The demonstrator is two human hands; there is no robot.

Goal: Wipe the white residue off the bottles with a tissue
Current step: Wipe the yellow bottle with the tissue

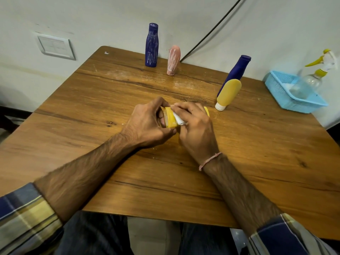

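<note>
Wiping is under way: the yellow bottle [170, 119] is gripped by the left hand [147, 124], the tissue [179, 120] pinched onto it by the right hand [196, 129], a turn likely needed next

A wood-grain bench [257, 153] is taking up most of the view, dark streaks running across its top. A white switch plate [55, 46] is sitting on the pale wall [92, 15] off to the left. A black cable [211, 32] is running diagonally down that wall and disappearing behind the bench's back edge. Over by the far right corner a light blue mesh basket [279, 89] is holding a clear spray bottle [305, 85], its yellow trigger leaning against the wall.
</note>
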